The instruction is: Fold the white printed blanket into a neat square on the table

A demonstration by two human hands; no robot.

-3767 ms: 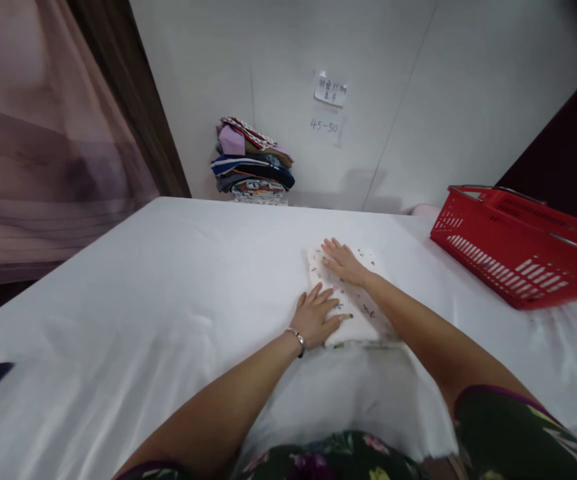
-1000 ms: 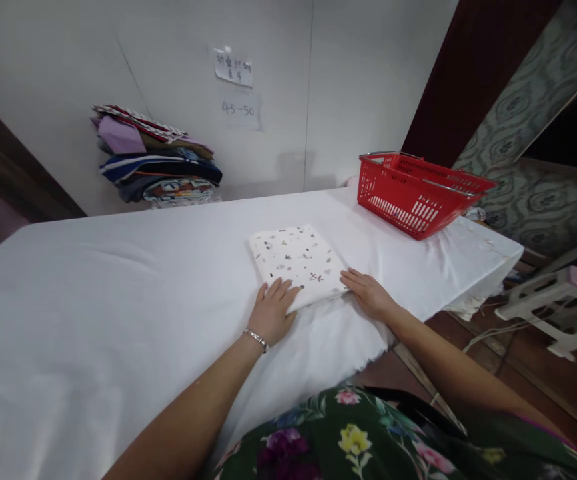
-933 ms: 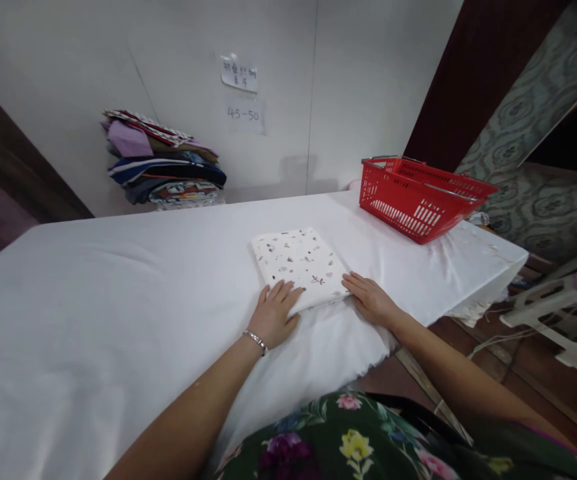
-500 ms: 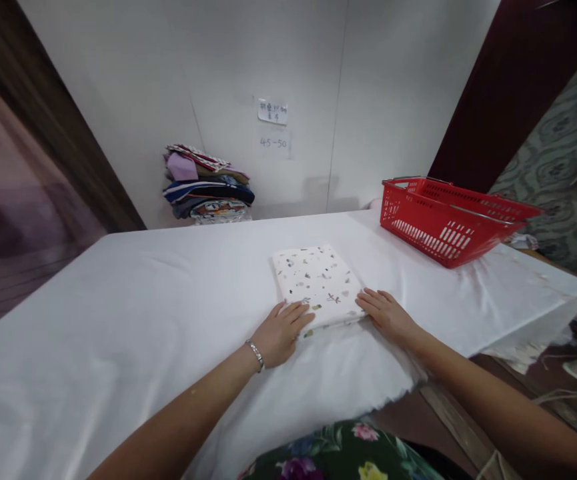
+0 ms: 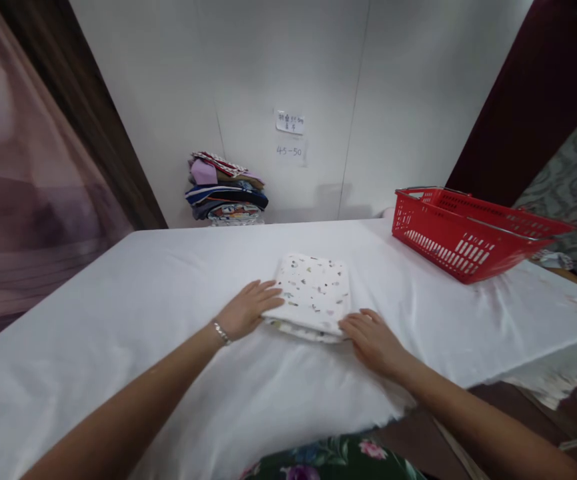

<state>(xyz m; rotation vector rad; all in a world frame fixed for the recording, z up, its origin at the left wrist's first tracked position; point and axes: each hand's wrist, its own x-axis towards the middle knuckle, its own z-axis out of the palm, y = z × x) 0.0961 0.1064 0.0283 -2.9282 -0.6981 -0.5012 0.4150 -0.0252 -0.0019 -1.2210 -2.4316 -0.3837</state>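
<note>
“White fabric [image 5: 118, 313] drapes the tabletop [image 5: 208, 260], rumpled on the near side. What stands on it?”

“Towards the right, a red basket [image 5: 438, 237]. Next in size comes a stack of folded fabrics [image 5: 225, 193], beyond the far edge, left of the middle.”

“And the printed cloth [image 5: 313, 287]?”

“Smaller, folded into a flat pad on the tabletop, between the two hands. Its layers gape slightly along the near edge.”

“How would it handle?”

“Light and soft, I'd judge: limp, hardly fragile, not very slippery, though the layers could slide over one another. I'd take it by the near corners, every layer caught together.”

“The hands?”

“Left hand [image 5: 248, 308]: fingers slightly apart, laid flat over the left edge. Right hand [image 5: 375, 341]: at the near right corner, fingers close together and bent; its thumb is hidden, so I can't tell whether it pinches.”

“Smaller still?”

“A silvery bracelet [image 5: 222, 333] round the left wrist.”
</note>
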